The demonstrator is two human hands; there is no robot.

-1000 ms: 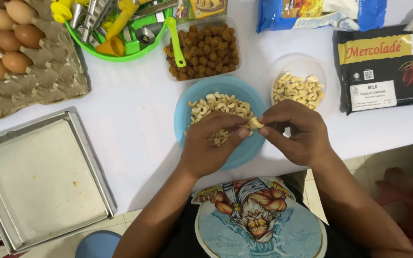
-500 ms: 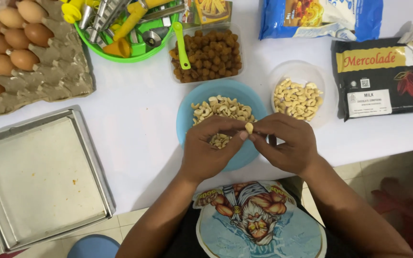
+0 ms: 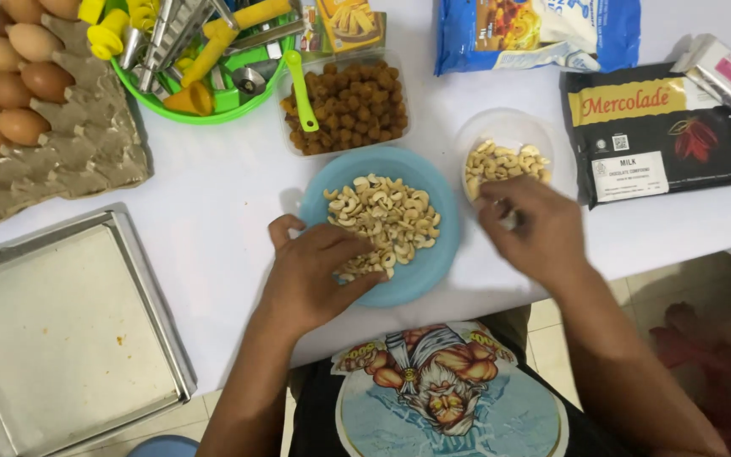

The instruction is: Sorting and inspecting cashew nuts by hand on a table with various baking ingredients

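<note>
On round blue plate [image 3: 433, 269]: pale curved cashews [image 3: 387, 216], left hand [image 3: 310, 275] touching.

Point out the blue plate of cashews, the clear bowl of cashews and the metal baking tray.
blue plate [image 3: 442, 254]: head view, bare right rim.
clear bowl [image 3: 509, 127]: head view, empty far wall.
metal baking tray [image 3: 61, 338]: head view, flat base.
</note>
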